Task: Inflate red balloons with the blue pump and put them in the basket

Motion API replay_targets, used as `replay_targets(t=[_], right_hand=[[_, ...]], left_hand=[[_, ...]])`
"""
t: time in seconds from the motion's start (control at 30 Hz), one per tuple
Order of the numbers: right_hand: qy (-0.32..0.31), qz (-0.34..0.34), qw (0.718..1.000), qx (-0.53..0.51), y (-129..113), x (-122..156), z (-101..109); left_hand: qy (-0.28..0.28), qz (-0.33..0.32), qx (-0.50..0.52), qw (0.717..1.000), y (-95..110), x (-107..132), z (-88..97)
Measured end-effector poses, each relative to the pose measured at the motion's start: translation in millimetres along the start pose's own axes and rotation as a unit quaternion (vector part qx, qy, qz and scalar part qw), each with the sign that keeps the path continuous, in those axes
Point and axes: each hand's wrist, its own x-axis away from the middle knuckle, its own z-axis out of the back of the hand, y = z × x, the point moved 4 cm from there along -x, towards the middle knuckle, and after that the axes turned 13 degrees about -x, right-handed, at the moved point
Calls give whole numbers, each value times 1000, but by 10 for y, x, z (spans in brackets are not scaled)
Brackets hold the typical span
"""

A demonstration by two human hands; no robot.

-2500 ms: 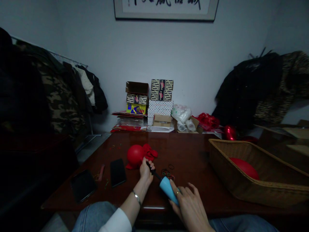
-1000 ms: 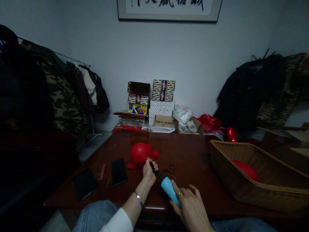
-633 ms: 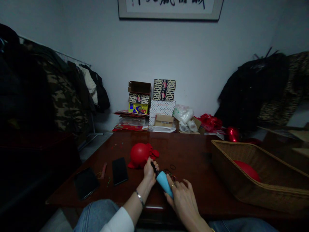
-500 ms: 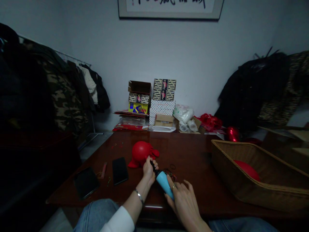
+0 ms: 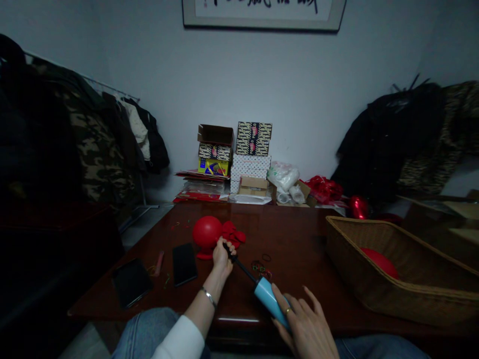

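Diagonally, blue pump [image 5: 270,300], black rod [image 5: 245,271] up-left toward red balloon [image 5: 206,231].

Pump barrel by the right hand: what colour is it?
The pump barrel is light blue, seen best in the head view.

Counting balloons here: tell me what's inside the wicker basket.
One red inflated balloon lies inside the wicker basket, near its left end. The basket's near wall covers the floor just behind it, so anything low there cannot be seen.
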Motion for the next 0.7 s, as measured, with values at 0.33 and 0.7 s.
replay_targets(t=[0.33,0.7], right_hand=[[-4,33,999,25,-22,-85,-32],[-8,-43,999,20,-130,-351,-294]], left_hand=[[6,20,2,1000,-135,114,-37],[4,55,-15,998,-422,229,-84]])
